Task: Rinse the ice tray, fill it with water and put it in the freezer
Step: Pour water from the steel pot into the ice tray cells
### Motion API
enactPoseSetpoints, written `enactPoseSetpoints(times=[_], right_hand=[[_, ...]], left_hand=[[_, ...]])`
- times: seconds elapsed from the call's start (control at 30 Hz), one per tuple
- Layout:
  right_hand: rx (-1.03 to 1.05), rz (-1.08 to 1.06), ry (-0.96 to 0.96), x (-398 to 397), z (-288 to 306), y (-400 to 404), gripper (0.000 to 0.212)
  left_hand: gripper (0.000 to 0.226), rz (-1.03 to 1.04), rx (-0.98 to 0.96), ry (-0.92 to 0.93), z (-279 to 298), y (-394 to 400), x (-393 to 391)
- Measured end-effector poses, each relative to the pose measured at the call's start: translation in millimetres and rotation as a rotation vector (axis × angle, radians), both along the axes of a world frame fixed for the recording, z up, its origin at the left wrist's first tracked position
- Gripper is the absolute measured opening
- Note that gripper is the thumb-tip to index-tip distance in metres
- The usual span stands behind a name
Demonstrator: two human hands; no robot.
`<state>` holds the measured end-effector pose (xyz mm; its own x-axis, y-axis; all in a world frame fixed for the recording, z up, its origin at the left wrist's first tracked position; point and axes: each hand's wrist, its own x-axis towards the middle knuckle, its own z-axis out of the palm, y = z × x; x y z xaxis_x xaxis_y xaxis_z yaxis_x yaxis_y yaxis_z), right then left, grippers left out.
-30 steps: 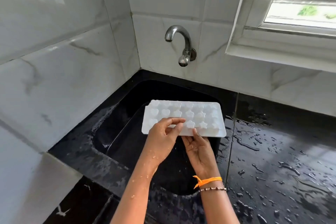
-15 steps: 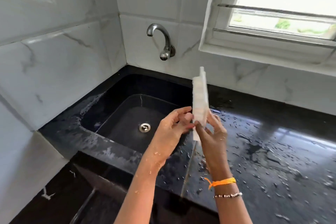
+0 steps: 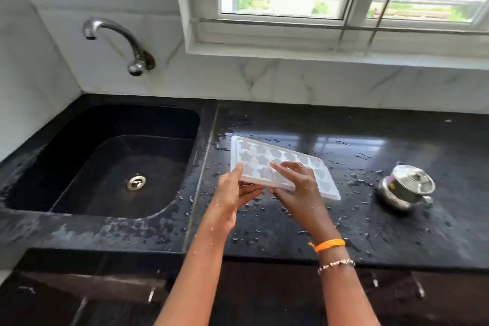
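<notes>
The white ice tray (image 3: 260, 157) with star and heart moulds lies open side up, low over the wet black counter (image 3: 370, 219), right of the sink. My left hand (image 3: 232, 193) grips its near left edge, thumb on top and fingers under. My right hand (image 3: 299, 188) holds the near edge, fingers curled over the moulds. Whether the tray's far end touches the counter I cannot tell. The moulds look empty.
A black sink (image 3: 66, 140) with a metal drain (image 3: 136, 182) sits at the left under a steel wall tap (image 3: 119, 42), which is not running. A small steel lidded pot (image 3: 407, 188) stands on the counter at the right. A barred window (image 3: 344, 2) is above.
The tray went from bottom up over the sink, through an on-edge turn, to open side up over the counter on the right. Both hands kept hold of it.
</notes>
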<state>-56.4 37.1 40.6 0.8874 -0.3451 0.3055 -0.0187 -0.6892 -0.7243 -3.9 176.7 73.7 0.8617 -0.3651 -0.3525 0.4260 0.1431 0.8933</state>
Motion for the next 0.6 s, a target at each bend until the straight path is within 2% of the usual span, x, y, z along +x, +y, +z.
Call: enactPoseSetpoints(times=[0.07, 0.3, 0.4, 0.5, 0.6], right_hand=[[0.059, 0.007, 0.078, -9, -2, -29, 0.049], [0.013, -0.165, 0.366, -41, -35, -135, 0.045], [0.043, -0.172, 0.404, -46, -47, -157, 0.045], [0.087, -0.161, 0.429, -51, -57, -173, 0.043], [0.106, -0.151, 0.438, -54, -63, -185, 0.042]], left_hand=[[0.034, -0.001, 0.035, 0.035, -11, -20, 0], [0.039, 0.026, 0.077, 0.179, -45, -91, -11], [0.038, 0.050, 0.050, 0.234, -57, -109, -17], [0.035, 0.069, 0.138, 0.188, -69, -125, -18], [0.027, 0.069, 0.365, 0.048, -79, -140, -19]])
